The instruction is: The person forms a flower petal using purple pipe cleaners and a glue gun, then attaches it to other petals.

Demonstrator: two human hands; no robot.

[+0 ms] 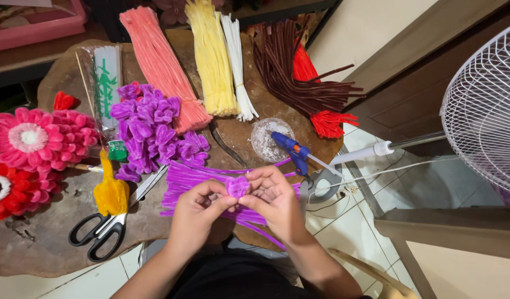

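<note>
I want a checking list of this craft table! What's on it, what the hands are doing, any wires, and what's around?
Surface: brown wooden table, crowded.
Job's things: small purple petal piece; loose purple pipe cleaners.
Clutter: finished purple petals, pink flower, black-handled scissors, blue glue gun, pink, yellow, white, brown and red pipe cleaner bundles.
Grippers: left hand and right hand pinch the petal piece together.
Cables: white cord over floor.
Surroundings: white fan, tiled floor.

Small purple curled pipe-cleaner petal point(237, 186), pinched upright above purple stems.
</note>
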